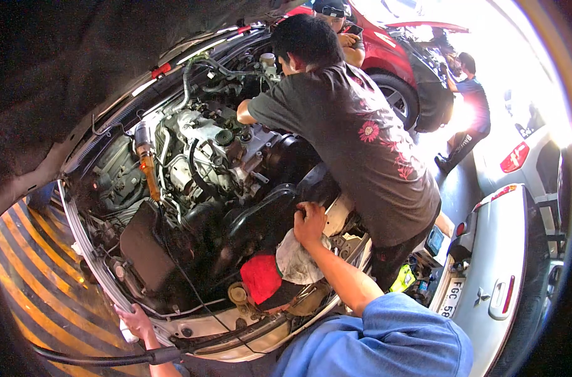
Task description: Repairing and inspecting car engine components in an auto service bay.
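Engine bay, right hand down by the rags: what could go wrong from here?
1. The right hand reaches deep beside the black hose; it could scrape or get pinched among the tightly packed parts.
2. The white rag and red rag lie loose in the bay; either might slip down out of sight.
3. A co-worker leans over the engine close by; arms may collide. The left hand only braces on the front edge.
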`<state>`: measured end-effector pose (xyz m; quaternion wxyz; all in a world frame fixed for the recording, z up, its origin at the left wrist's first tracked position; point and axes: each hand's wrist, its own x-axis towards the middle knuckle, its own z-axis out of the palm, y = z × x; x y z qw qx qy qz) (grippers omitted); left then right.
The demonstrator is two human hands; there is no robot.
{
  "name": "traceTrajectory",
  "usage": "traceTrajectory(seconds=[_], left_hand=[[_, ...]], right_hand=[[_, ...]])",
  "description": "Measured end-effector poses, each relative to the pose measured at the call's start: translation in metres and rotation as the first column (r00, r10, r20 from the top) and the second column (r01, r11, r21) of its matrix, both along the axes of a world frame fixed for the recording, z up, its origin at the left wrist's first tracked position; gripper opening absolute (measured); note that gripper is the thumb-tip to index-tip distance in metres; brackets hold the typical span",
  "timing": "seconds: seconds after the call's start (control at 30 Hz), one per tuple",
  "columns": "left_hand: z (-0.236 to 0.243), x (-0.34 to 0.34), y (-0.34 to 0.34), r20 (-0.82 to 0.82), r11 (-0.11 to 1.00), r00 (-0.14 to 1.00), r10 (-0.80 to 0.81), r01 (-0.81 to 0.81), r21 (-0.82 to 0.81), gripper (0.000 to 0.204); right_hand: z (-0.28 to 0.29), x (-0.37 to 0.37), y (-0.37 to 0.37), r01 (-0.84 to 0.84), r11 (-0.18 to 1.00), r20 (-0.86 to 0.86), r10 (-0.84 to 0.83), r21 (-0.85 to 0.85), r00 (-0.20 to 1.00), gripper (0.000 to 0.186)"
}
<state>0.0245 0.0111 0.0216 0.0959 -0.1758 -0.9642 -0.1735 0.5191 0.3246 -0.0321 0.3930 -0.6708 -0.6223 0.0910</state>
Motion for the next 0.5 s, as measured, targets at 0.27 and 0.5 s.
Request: traceTrajectory(seconds=[0.27, 0.5], left_hand=[[-0.004, -0.006, -0.001, -0.018, 1.0, 1.0, -0.005, 0.005, 0.004, 0.071], [-0.04, -0.037, -0.008, -0.129, 0.999, 0.992, -0.015, 0.02, 0.04, 0.073]], right_hand=[[0.005, -0.002, -0.001, 0.038, 0.999, 0.002, -0.037, -0.029, 0.999, 0.021], [0.01, -0.002, -0.002, 0.025, 1.0, 0.002, -0.025, -0.017, 1.0, 0.022]])
